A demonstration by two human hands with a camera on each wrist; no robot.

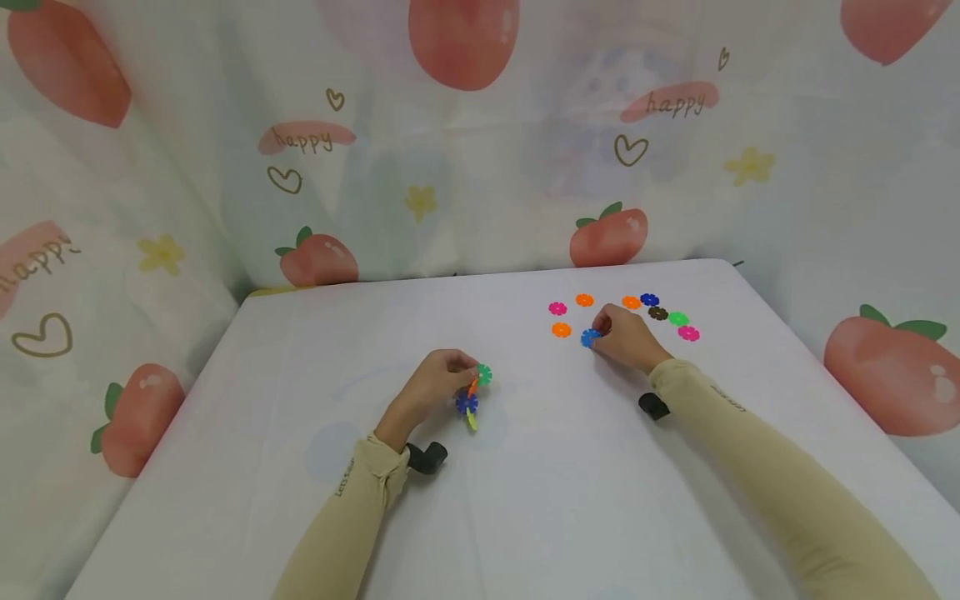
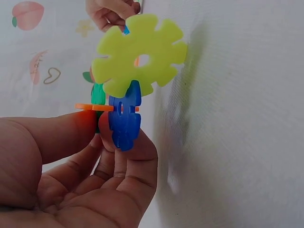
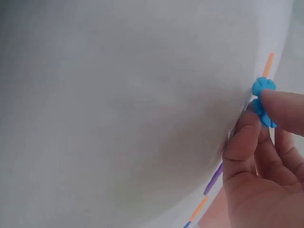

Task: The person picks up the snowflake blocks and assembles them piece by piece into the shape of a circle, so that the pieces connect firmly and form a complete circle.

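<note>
"Over the table (image 1: 525,500), why does your left hand (image 1: 433,385) pinch one end of the joined discs (image 1: 462,403)?"

"Presumably to leave the blue disc (image 2: 127,135) and yellow disc (image 2: 122,54) exposed; your thumb and fingers hold at the orange disc (image 2: 84,107) and green disc (image 1: 485,375)."

"And your right hand (image 1: 627,337)?"

"Farther right, it pinches a light-blue disc (image 1: 588,338) by its edge, near a loose orange disc (image 1: 561,330), perhaps keeping its slots uncovered."

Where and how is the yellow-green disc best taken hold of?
Likely by the free rim of the yellow-green disc, pinching its flat faces from the person's side: it is thin, juts toward the person, and its opposite edge meets the dark blue disc by the left hand.
</note>
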